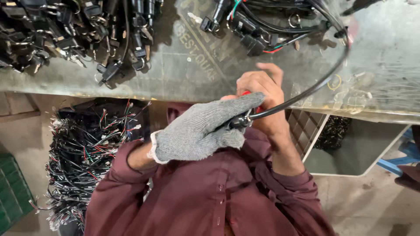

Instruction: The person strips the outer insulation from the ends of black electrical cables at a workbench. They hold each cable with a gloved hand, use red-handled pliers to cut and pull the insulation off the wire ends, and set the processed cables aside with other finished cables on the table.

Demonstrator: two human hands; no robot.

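Gloved left hand and bare right hand both clamp the black cable end; hard pull risks kinking the sheath.

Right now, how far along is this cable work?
Done, it seems: a pile of black wired parts lies on the table. In hand: the gloved left hand and bare right hand grip one black cable at its end. Left, perhaps: a heap of loose wires on the floor.
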